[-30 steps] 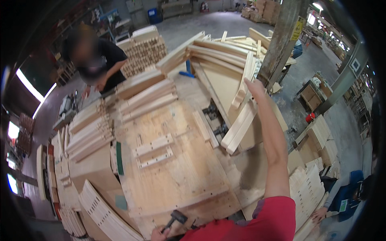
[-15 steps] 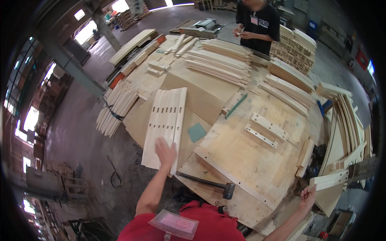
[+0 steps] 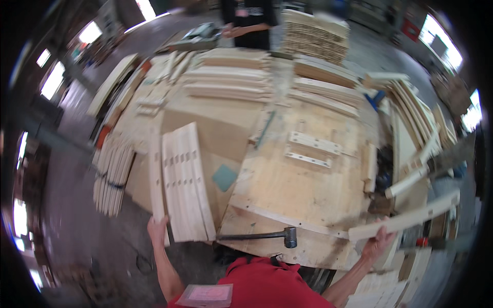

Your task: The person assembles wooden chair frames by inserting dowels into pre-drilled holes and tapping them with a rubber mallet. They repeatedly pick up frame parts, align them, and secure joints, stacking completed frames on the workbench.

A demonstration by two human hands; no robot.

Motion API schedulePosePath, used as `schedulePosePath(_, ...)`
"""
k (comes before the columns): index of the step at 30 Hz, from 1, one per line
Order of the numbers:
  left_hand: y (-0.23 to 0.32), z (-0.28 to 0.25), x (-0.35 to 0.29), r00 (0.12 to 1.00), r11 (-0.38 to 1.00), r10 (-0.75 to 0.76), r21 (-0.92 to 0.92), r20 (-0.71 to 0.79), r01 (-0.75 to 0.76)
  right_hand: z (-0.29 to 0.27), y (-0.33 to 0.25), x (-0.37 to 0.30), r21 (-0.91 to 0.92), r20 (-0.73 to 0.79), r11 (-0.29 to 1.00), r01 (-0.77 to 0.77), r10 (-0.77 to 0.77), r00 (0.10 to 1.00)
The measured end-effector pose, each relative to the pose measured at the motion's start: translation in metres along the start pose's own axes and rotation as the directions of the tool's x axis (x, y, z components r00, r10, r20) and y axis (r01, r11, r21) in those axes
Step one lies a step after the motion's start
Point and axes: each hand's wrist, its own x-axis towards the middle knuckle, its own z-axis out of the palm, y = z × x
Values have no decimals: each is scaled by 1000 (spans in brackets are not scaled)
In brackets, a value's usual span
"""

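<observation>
My left hand (image 3: 157, 226) is closed around the near end of a pale wooden slat (image 3: 156, 179), which stands slightly apart from the left side of a row of slotted slats (image 3: 181, 210). These slats lie side by side on the table, their slots in two lines. Out to the right, my right hand (image 3: 378, 242) grips a curved wooden slat (image 3: 416, 215) near its left end, holding it up at the table's near right corner. Between my hands a black mallet (image 3: 290, 237) lies along the table's near edge, its handle pointing left.
A wooden jig (image 3: 313, 149) is on the plywood tabletop (image 3: 277, 190), with a green square (image 3: 224, 177) left of it. Stacked slats (image 3: 226, 77) line the far side. A strapped bundle (image 3: 112, 177) sits at left, curved pieces (image 3: 411, 113) at right. Another person (image 3: 251, 25) stands opposite.
The view has turned to the right. My left hand has gone from resting on the slats to gripping the leftmost one. My right hand has lifted a curved slat away from the right side.
</observation>
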Motion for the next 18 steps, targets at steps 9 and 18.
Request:
schedulePosePath(9,137,174,-72,708,792,610,-262,355,-551,99,82,56,-750,194,645,147,2,981)
schedulePosePath(18,213,335,-27,639,686,658,33,399,-727,95,180,104,-979,-39,196,-58,100,994)
